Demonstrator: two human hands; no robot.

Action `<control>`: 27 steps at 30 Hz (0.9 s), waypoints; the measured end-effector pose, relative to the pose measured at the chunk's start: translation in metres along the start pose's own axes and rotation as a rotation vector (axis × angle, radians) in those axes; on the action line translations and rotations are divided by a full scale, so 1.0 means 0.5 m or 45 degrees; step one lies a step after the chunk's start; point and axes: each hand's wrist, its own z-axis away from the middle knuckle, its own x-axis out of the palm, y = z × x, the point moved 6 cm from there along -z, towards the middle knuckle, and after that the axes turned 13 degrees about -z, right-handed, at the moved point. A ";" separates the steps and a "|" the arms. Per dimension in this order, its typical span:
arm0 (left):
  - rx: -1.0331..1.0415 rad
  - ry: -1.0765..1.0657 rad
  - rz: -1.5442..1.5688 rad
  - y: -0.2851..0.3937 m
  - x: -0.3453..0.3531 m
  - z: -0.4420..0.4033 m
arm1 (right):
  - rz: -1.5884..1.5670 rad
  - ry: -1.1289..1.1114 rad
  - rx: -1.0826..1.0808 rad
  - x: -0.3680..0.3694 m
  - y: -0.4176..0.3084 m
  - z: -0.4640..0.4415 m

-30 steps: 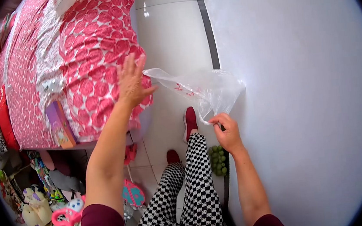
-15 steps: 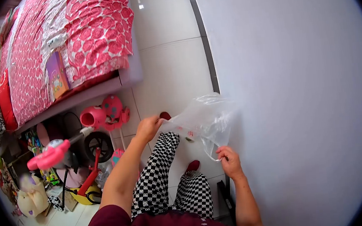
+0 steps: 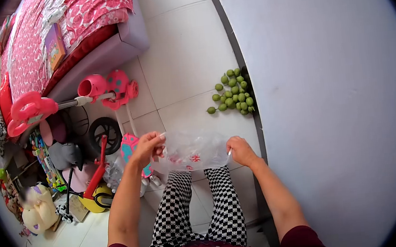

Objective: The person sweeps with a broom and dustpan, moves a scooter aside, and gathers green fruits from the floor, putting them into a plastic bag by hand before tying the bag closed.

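A clear plastic bag [image 3: 193,152] with red print is stretched sideways between my two hands, above my legs. My left hand [image 3: 149,147] pinches its left edge. At the bag's right edge, my right hand [image 3: 242,150] grips the film with the fingers closed. Beyond the bag, a heap of round green fruits [image 3: 235,93] lies on the tiled floor, against the dark strip at the foot of the pale wall. Both hands are apart from the fruits.
To the left stand a pink child's scooter [image 3: 117,88], a black wheel [image 3: 104,135] with a red frame, and a cream plush toy [image 3: 39,208]. A bed [image 3: 128,39] with pink rose bedding fills the upper left. The pale wall [image 3: 330,110] bounds the right side.
The bag has come lower and closer to my body, now held more level between my hands. The view has shifted, and the green fruits have come into sight.
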 end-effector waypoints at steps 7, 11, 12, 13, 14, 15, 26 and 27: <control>0.342 -0.167 0.232 0.093 -0.026 -0.063 | 0.183 0.113 -0.060 0.044 0.052 -0.067; 0.497 -0.103 0.328 0.110 -0.066 -0.059 | 0.270 0.369 -0.268 0.061 0.049 -0.097; 0.523 -0.057 0.255 0.108 -0.076 -0.058 | 0.260 0.328 -0.264 0.076 0.077 -0.108; 0.555 -0.008 0.184 0.098 -0.080 -0.059 | 0.260 0.334 -0.276 0.089 0.104 -0.126; 0.628 0.023 0.086 0.093 -0.078 -0.061 | 0.207 0.339 -0.350 0.104 0.119 -0.146; 0.657 0.061 0.035 0.076 -0.077 -0.070 | 0.155 0.356 -0.411 0.116 0.141 -0.160; 0.836 0.611 -0.271 -0.149 -0.053 -0.414 | 0.072 0.905 -0.298 0.012 0.569 -0.231; 0.798 0.610 -0.394 -0.158 -0.048 -0.445 | 0.103 0.846 -0.295 0.015 0.584 -0.241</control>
